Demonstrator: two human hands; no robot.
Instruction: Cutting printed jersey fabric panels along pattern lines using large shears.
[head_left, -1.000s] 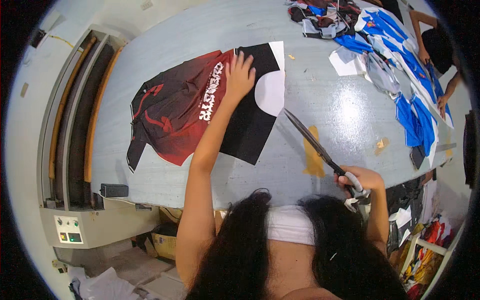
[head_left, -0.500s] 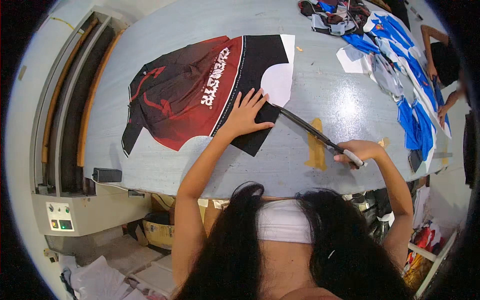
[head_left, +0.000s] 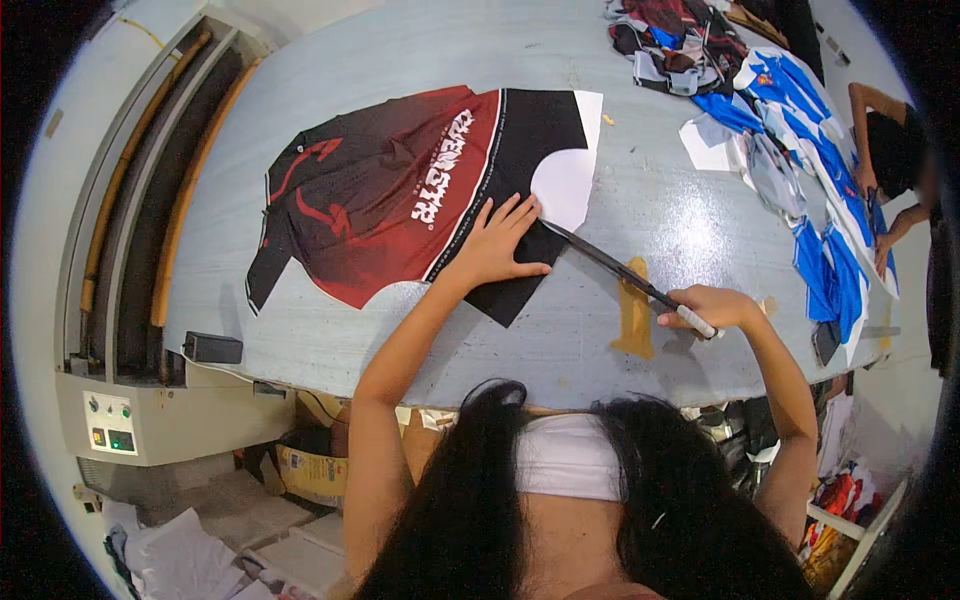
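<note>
A printed fabric panel (head_left: 395,200) in red and black, with white lettering and a black band, lies flat on the grey table (head_left: 450,365). Its right edge carries a white unprinted margin (head_left: 563,190) with a rounded bulge. My left hand (head_left: 497,240) rests on the black band with fingers spread, pressing on the cloth. To its right, my right hand (head_left: 705,310) grips the handle of long black scissors (head_left: 625,274), whose handle is wrapped in white. The blades point up-left, and their tip is at the panel's edge where the black meets the white, beside my left fingertips.
Blue and white garment pieces (head_left: 800,130) and a dark heap of cloth (head_left: 675,45) lie along the right side. Another person's hand (head_left: 885,250) is at the far right edge. A roller machine (head_left: 150,200) borders the table's left; a black box (head_left: 213,348) sits near it.
The whole scene sits slightly lower in the picture. My right hand and the scissors handle have shifted a little left; the blade tip stays at the panel's edge. My left hand keeps its place on the cloth.
</note>
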